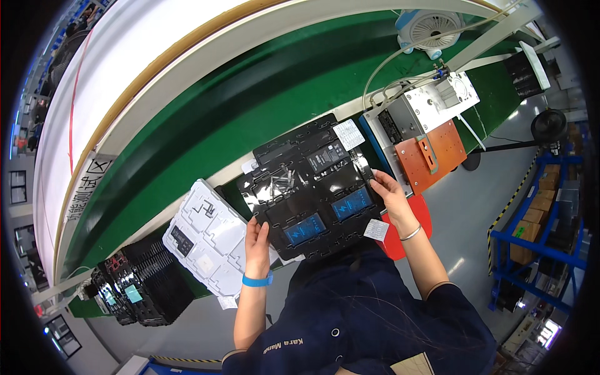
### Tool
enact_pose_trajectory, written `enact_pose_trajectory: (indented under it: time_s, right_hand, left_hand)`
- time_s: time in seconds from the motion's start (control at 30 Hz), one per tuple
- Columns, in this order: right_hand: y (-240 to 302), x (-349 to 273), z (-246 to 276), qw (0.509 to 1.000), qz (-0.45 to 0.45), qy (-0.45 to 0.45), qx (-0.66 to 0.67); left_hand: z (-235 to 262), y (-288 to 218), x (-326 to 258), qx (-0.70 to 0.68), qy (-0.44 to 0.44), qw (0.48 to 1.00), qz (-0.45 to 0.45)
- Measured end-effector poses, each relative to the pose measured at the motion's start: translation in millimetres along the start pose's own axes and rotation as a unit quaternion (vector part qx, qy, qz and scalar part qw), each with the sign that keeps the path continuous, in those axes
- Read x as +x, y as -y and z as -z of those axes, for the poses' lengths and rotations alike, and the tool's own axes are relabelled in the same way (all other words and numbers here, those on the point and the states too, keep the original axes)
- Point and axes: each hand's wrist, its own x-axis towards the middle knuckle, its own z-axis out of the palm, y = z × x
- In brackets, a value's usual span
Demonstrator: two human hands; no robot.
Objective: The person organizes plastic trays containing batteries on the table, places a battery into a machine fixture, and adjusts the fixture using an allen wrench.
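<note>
Green bench [312, 84] crosses the frame on a diagonal, lower left to upper right; white fan [432, 31] at its far side. Black plastic tray [312, 197] is front and center, between the person's torso and the bench, over the near edge. Can't tell if anything under it takes weight.

Tray is rotated in view: side edges run upper left to lower right, front edge climbs toward the right. Nearly as wide as long, so long axis is hard to call through the fisheye. Two blue-faced rectangular parts [304, 229] sit in its near pockets, long axes lower left to upper right, parallel to the front edge. Black flat part [327, 157] in a far pocket, similar heading.

Left hand [257, 240] pinches the tray's left edge, thumb on top. Right hand [391, 195] grips the right edge, fingers curled close. White tray [215, 262] is just left, long axis upper left to lower right. Orange-plated fixture [409, 150] to the right.
</note>
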Motion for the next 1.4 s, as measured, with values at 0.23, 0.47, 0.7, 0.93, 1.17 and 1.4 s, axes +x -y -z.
enact_pose_trajectory:
  time_s: [0.23, 0.47, 0.7, 0.93, 1.17, 1.4]
  right_hand:
    - [9.7, -3.5, -35.4, 0.993, 0.008, 0.119, 0.024]
    - [9.6, -18.5, -97.5, 0.962, -0.042, 0.269, 0.032]
    - [-17.1, -32.3, -155.4, 0.929, -0.052, 0.365, -0.034]
    - [-49.7, -41.4, -189.4, 0.909, -0.069, 0.405, -0.072]
    - [-77.8, -37.3, -199.6, 0.892, 0.024, 0.375, -0.25]
    - [-91.9, -36.8, -214.8, 0.887, 0.104, 0.31, -0.326]
  left_hand:
    - [40.1, -4.7, -25.8, -0.065, -0.018, 0.994, -0.08]
    - [83.7, -24.2, -71.7, -0.078, -0.139, 0.978, -0.137]
    - [143.5, -18.5, -113.6, -0.07, -0.247, 0.948, -0.188]
    - [171.8, -16.5, -138.5, -0.055, -0.301, 0.929, -0.207]
    - [192.3, -2.2, -131.9, -0.049, -0.334, 0.924, -0.181]
    - [223.6, 18.2, -98.1, 0.038, -0.37, 0.912, -0.172]
